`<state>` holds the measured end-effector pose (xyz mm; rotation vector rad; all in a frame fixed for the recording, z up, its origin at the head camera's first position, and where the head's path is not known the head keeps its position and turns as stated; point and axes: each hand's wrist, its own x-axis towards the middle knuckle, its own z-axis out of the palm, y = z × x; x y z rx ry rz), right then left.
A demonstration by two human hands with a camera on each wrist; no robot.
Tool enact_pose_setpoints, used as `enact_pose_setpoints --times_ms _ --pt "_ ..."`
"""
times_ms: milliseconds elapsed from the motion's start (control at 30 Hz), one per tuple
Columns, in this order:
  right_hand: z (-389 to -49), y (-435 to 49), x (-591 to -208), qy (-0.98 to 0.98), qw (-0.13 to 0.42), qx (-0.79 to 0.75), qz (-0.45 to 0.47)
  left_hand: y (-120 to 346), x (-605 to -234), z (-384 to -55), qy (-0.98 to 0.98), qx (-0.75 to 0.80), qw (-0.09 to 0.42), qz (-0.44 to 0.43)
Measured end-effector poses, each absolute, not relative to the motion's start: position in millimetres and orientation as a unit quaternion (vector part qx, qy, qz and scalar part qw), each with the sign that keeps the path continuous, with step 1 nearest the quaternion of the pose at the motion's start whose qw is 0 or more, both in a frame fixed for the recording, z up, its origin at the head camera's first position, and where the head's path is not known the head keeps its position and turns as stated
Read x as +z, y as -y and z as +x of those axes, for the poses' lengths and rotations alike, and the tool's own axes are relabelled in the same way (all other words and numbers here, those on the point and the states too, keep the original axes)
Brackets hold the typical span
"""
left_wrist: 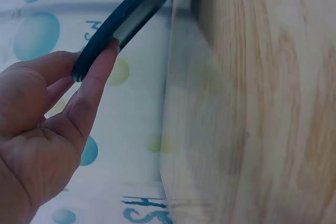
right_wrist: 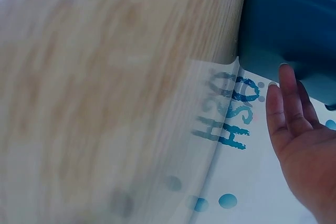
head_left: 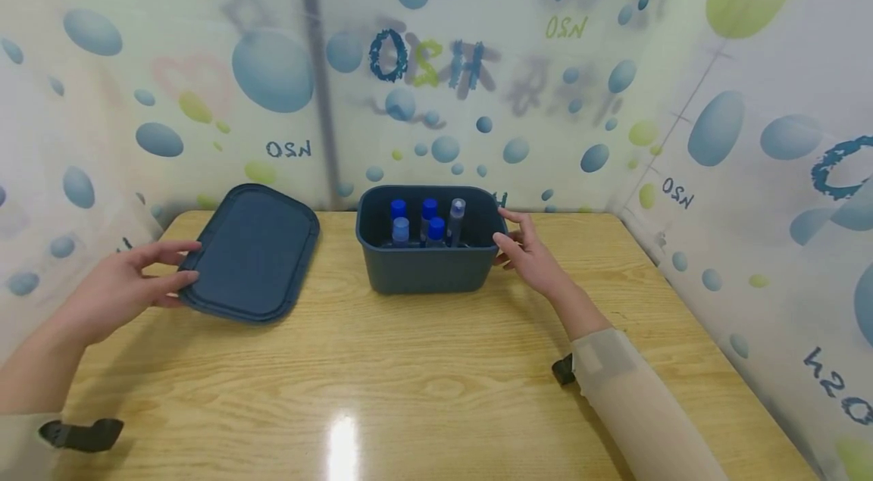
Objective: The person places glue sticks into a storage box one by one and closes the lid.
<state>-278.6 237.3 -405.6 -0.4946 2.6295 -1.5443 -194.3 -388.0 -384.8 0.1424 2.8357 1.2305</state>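
My left hand [head_left: 139, 280] pinches the left edge of a dark blue rectangular lid [head_left: 252, 254] with rounded corners. In the left wrist view the lid [left_wrist: 128, 17] slants up from the thumb and fingers, its edge between them. Right of it, a dark blue open box [head_left: 430, 269] stands upright on the wooden table. Inside are several slim clear bottles [head_left: 455, 220] with blue or clear caps, their lower parts hidden by the front wall. My right hand [head_left: 535, 257] is at the box's right end, thumb and forefinger by the rim. The right wrist view shows nearly straight fingers [right_wrist: 294, 108] against the wall.
The pale wooden table [head_left: 409, 375] has its far edge just behind the box. A light curtain [head_left: 477, 87] printed with blue and green ovals and lettering surrounds the back and sides. Black straps [head_left: 85, 435] hang by both sleeves.
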Motion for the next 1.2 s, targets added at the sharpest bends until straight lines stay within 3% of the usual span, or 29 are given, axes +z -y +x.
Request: enact_pose_setpoints --times_ms 600,1200 --pt "-279.3 -236.6 -405.8 -0.85 0.027 -0.501 -0.16 343.6 -359.1 -196.5 -0.94 0.339 -0.014 0.029" --pt "-279.7 -237.5 -406.8 -0.849 0.028 -0.502 -0.16 290.9 -334.4 -225.8 -0.93 0.329 -0.159 0.024"
